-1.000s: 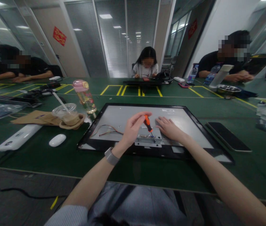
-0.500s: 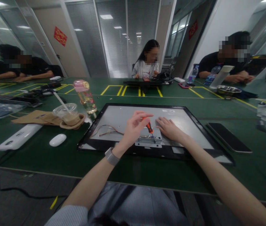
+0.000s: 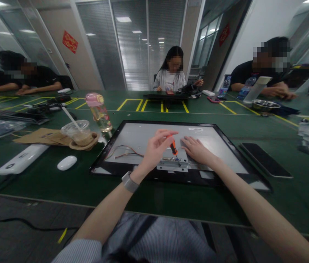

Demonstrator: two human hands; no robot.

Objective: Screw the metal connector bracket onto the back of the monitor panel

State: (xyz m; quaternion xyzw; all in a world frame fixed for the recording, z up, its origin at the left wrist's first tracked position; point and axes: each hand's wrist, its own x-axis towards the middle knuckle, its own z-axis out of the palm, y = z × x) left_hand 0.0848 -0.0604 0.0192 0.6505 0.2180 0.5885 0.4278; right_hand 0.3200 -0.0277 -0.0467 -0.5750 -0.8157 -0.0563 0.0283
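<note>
A black-framed display panel [image 3: 132,137] lies face down on the green table, its grey metal back up. My left hand [image 3: 155,149] grips a small orange-handled screwdriver [image 3: 173,145], whose tip stands on a small metal bracket [image 3: 172,164] near the panel's front edge. My right hand [image 3: 196,149] rests flat on the panel's back, just right of the screwdriver, fingers spread. Thin coloured wires [image 3: 123,150] run across the panel to the left of my left hand.
A white mouse [image 3: 66,163], a white remote-like device [image 3: 21,164], a plastic cup with straw [image 3: 77,133] and a pink-capped bottle [image 3: 99,111] stand to the left. A black phone [image 3: 265,159] lies on the right. Other people sit at the far side and both ends.
My left hand's fingers have shifted on the screwdriver handle, covering more of it. The person across the table has raised their head. My right hand has stayed put.
</note>
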